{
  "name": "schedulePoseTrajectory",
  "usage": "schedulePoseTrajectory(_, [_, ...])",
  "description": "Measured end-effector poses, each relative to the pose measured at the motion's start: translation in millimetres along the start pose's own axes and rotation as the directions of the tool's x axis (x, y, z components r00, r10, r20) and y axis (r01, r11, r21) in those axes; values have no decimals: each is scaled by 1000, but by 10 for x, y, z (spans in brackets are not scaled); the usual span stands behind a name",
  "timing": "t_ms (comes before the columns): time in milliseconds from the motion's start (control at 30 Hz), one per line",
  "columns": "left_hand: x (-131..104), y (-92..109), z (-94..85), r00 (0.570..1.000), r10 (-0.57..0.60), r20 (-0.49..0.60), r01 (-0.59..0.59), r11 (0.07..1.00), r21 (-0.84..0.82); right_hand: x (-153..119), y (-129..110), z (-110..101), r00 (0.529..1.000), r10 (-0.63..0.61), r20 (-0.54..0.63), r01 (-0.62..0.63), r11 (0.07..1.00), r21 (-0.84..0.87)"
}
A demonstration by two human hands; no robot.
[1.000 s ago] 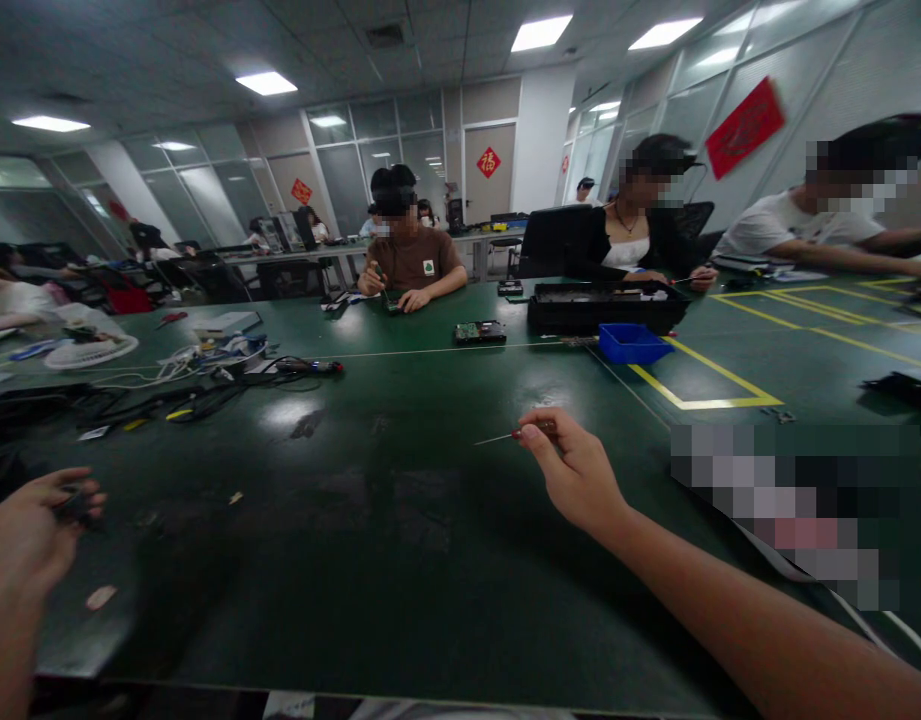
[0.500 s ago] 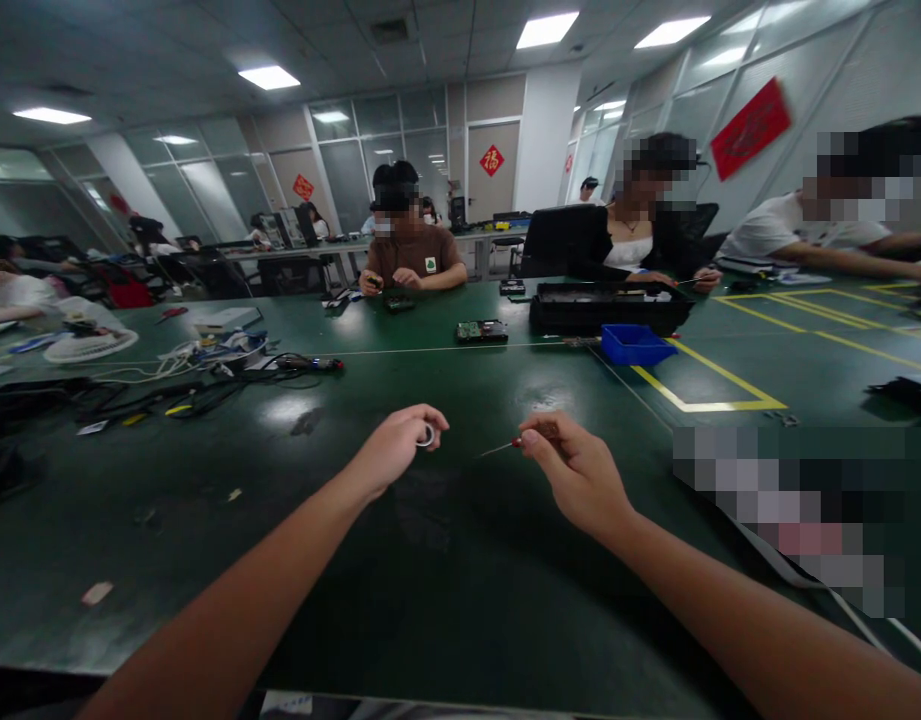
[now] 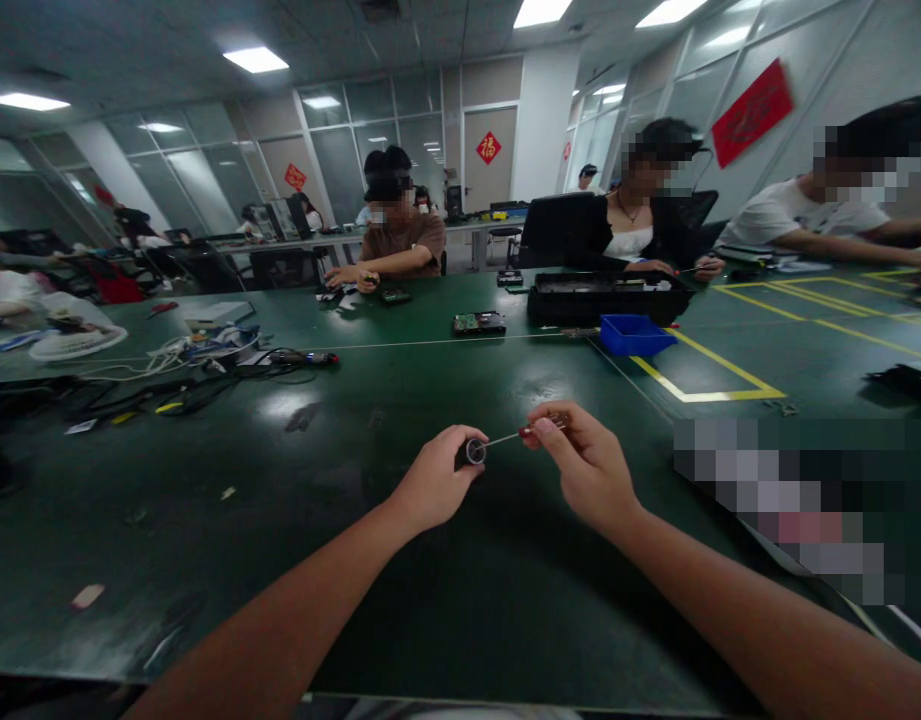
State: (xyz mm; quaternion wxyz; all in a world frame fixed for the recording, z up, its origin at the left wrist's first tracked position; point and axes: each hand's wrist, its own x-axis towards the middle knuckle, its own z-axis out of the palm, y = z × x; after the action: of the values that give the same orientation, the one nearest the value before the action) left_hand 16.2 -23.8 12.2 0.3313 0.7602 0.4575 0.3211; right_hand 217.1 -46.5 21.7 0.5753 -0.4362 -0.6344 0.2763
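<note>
My left hand (image 3: pixel 439 478) is closed round a small dark round part with a silver rim (image 3: pixel 476 451); its exact kind I cannot make out. The rim faces right, toward my other hand. My right hand (image 3: pixel 591 465) grips a screwdriver (image 3: pixel 526 431) by its handle, which is partly hidden by the fingers. The thin metal shaft points left, and its tip is at the face of the round part. Both hands are above the green table (image 3: pixel 400 600).
A blue bin (image 3: pixel 636 336) stands beside a long black tray (image 3: pixel 610 300). A circuit-board device (image 3: pixel 479 323) lies farther back. Cables (image 3: pixel 227 350) and a dark tool spread on the left. Several people sit around the table, and a blurred-out patch covers the right.
My left hand has moved right and turned so the round part faces the screwdriver. The screwdriver's tip now meets it. The person across has reached toward the left.
</note>
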Motion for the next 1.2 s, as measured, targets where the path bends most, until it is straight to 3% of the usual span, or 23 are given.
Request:
schedulePoseTrajectory(133, [-3,-39,-49,998,70,-5,-70,997,-33,-4,53,1,999,-24,27,25,998,-60])
schedulePoseTrajectory(300, [22,-99,-56,998,31,-63,-34,998,-48,-8,52,-8,998,-47,53,53,990,-129])
schedulePoseTrajectory(567, [27,-110,-94,993,104,-49,-101,994,46,6,-57,-42,996,-65,68,84,936,-341])
schedulePoseTrajectory(767, [44,-158,-104,992,110,-62,-104,989,103,24,-90,-36,969,-128,211,196,920,-339])
schedulePoseTrajectory(933, [48,-163,-98,992,110,-57,-102,987,124,16,-96,-20,985,-27,171,97,905,-414])
schedulePoseTrajectory(1200, [58,-173,-98,992,114,-57,-105,985,133,-14,-84,-14,971,-46,237,127,931,-342])
